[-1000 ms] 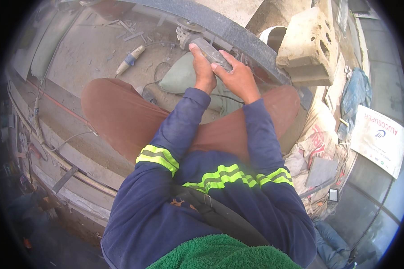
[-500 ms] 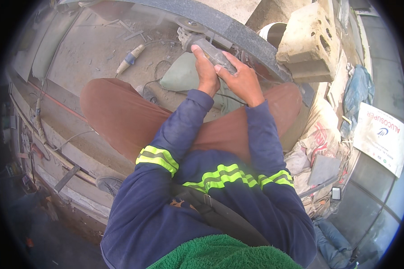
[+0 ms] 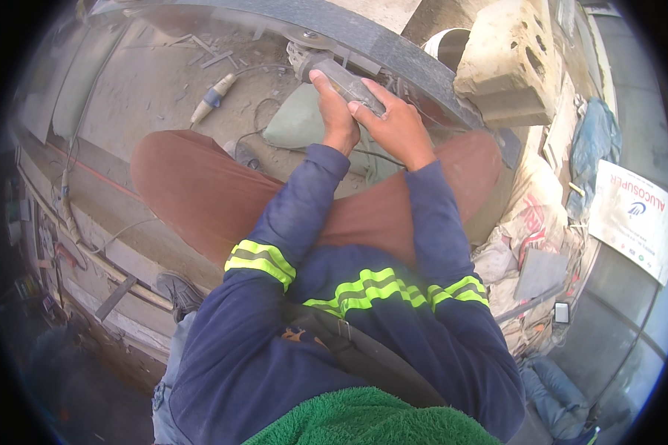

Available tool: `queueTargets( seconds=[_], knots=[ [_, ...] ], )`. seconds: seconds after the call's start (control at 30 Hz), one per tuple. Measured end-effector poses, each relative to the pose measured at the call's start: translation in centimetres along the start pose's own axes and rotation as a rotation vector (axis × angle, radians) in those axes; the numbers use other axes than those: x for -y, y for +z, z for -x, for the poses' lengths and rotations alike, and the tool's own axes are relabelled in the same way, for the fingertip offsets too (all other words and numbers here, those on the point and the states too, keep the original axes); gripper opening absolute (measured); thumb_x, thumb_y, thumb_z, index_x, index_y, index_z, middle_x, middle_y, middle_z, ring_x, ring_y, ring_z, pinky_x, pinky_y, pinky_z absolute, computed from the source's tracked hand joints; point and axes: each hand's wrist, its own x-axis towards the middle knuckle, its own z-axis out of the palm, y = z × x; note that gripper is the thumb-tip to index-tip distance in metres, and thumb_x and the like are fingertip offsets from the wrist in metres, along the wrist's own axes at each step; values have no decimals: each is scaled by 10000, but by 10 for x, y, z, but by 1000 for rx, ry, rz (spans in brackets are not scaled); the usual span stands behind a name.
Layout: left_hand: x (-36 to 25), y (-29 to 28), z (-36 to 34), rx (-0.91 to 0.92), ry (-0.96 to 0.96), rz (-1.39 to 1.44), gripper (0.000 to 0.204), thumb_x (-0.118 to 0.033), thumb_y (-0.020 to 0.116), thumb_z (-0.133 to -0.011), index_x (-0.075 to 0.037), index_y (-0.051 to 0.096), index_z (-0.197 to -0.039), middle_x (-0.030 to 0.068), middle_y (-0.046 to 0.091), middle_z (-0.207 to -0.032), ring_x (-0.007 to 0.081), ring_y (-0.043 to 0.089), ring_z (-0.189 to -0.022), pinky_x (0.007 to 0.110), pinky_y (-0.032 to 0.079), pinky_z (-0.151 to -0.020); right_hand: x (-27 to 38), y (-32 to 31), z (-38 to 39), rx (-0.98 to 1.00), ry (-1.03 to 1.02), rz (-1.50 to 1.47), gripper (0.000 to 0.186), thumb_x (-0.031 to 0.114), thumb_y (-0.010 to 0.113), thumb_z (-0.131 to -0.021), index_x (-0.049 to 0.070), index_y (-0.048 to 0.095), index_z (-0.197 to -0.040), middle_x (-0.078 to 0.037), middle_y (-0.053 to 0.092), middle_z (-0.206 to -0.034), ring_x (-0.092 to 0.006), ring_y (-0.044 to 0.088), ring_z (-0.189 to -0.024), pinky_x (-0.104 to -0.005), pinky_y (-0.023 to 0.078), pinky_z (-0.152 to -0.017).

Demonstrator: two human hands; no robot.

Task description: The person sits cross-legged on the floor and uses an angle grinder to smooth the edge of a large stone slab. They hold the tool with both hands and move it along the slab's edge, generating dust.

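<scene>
A dusty grey angle grinder [image 3: 355,87] is in both my hands. My left hand [image 3: 335,119] wraps its body nearer the head, thumb lying along the top. Close behind on the right, my right hand [image 3: 399,127] grips the rear of the body. The grinder's disc [image 3: 309,37] is at the near edge of a long grey stone slab [image 3: 401,63]; whether it touches the stone I cannot tell. Pale dust hazes the air left of the disc. The cord [image 3: 382,157] trails below my hands, across a pale green sack [image 3: 293,122].
A cable connector [image 3: 214,100] lies on dusty ground among stone offcuts [image 3: 215,55]. Right of the slab are a holed block [image 3: 505,70], a white bucket [image 3: 445,46], blue plastic [image 3: 595,144], a white printed sheet [image 3: 631,222] and a phone [image 3: 562,312]. Someone's shoe [image 3: 178,291] stands at lower left.
The grinder and both my hands have shifted slightly left and up along the slab's edge. At lower left, the other person's shoe shows more fully and a pale blue trouser leg has come into view.
</scene>
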Motion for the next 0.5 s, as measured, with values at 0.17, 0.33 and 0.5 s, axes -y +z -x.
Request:
queueTargets(
  seconds=[0.17, 0.33, 0.5],
  knots=[
    [-8, -1, -14, 41, -5, 24, 772, -704, 292, -1183, -64, 520, -1549, 132, 649, -1415, 302, 668, -1278, 466, 553, -1106, 3, 9, -14, -4, -14, 27, 813, 609, 758, -952, 127, 663, -1599, -244, 827, -1051, -368, 800, -971, -453, 607, -951],
    [-4, -1, -16, 25, -1, 51, 775, -702, 287, -1183, -62, 512, -1556, 138, 651, -1418, 312, 671, -1286, 469, 557, -1105, 6, 7, -12, 6, 19, 8, 787, 605, 792, -954, 148, 681, -1585, -232, 828, -1042, -309, 785, -899, -429, 611, -921],
    [-2, 4, -5, 10, -15, 67, 835, -694, 303, -1189, 16, 523, -1568, 159, 669, -1450, 295, 678, -1308, 431, 553, -1116, 1, 3, -6, -17, 1, 36, 773, 604, 797, -956, 153, 691, -1575, -223, 819, -959, -304, 784, -859, -430, 611, -896]
  ],
)
